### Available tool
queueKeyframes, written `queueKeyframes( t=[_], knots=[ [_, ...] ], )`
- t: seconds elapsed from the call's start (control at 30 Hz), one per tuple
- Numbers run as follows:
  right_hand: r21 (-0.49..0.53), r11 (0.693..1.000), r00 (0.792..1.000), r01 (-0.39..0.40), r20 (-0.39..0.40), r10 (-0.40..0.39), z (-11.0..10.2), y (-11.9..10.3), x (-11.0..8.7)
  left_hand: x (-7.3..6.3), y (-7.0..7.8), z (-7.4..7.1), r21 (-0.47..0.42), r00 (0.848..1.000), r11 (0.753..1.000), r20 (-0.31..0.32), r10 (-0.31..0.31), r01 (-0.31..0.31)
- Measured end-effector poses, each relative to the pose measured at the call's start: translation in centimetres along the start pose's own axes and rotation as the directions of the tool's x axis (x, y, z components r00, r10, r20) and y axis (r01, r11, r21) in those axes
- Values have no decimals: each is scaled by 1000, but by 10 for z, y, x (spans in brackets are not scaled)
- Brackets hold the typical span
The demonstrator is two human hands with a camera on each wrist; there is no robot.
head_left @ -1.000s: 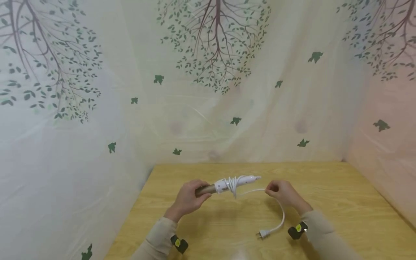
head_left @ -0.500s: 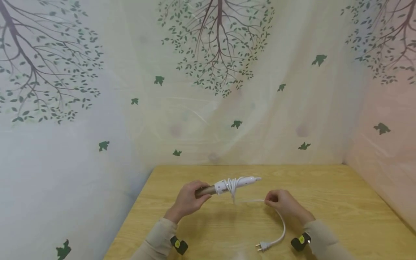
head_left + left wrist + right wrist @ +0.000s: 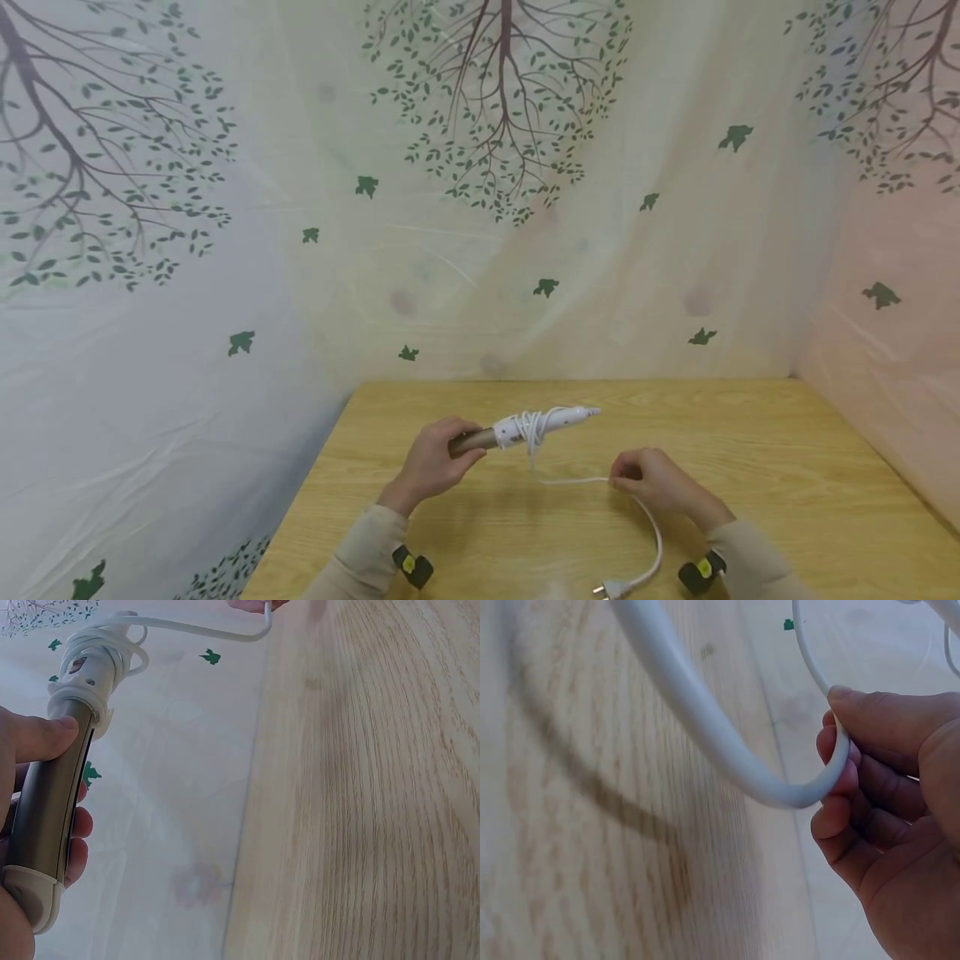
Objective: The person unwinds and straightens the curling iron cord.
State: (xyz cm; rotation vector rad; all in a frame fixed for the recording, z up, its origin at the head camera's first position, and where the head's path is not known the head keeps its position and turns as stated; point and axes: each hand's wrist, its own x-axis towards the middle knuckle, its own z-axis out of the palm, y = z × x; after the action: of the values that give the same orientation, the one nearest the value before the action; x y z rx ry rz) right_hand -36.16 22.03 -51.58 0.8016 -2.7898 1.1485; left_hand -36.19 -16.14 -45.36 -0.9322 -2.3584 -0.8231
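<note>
My left hand (image 3: pixel 435 462) grips a hair curling iron by its bronze barrel (image 3: pixel 56 787), thumb on top and fingers wrapped beneath. The iron is held above the table, its white handle (image 3: pixel 566 418) pointing right and slightly up. Several loops of white cord (image 3: pixel 532 429) wrap the handle. A length of cord hangs from these loops and runs right to my right hand (image 3: pixel 660 483), which pinches it between thumb and fingers (image 3: pixel 840 780). Past that pinch, the cord curves down to a two-pin plug (image 3: pixel 613 590) near the bottom edge of the head view.
A wood-grain table (image 3: pixel 465 533) lies under both hands. Pale sheeting (image 3: pixel 450 317) with printed trees and green leaves hangs behind it and on both sides. Each sleeve carries a small black wrist device (image 3: pixel 412 567).
My right hand has moved down, toward me, drawing the cord lower and lengthening the free stretch from the loops. The plug has also come lower. The left hand and curling iron stay nearly still.
</note>
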Motion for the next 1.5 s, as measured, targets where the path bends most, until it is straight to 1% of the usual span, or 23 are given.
queueKeyframes(
  t=[0.23,0.47,0.6,0.83,1.0,1.17,1.23,1.4,1.5],
  knots=[
    [22,999,999,25,28,-26,3,-8,-9,-2,0,-2,-10,1000,1000,-3,6,-6],
    [45,998,999,40,31,-41,4,-17,-18,-4,0,-5,-9,1000,1000,-4,22,-22],
    [61,995,996,78,40,-81,4,-19,-22,-5,1,-5,-5,1000,1000,-4,21,-21],
    [88,976,977,202,49,-206,3,-28,-28,-5,0,-5,-3,1000,1000,-8,28,-28],
    [112,962,965,249,59,-256,2,-40,-31,-7,-1,-5,-5,999,999,-14,32,-33],
    [128,942,945,310,65,-320,1,-48,-32,-8,-1,-4,-8,1000,1000,-10,24,-24],
    [129,939,942,320,63,-330,1,-50,-32,-8,-1,-4,-14,1000,1000,-11,20,-20],
    [149,937,942,317,62,-329,-2,-55,-32,-7,-1,-4,-17,1000,1000,-17,17,-17],
    [170,930,938,326,64,-341,-5,-59,-33,-8,-2,-4,-16,1000,1000,-15,19,-20]
  ],
)
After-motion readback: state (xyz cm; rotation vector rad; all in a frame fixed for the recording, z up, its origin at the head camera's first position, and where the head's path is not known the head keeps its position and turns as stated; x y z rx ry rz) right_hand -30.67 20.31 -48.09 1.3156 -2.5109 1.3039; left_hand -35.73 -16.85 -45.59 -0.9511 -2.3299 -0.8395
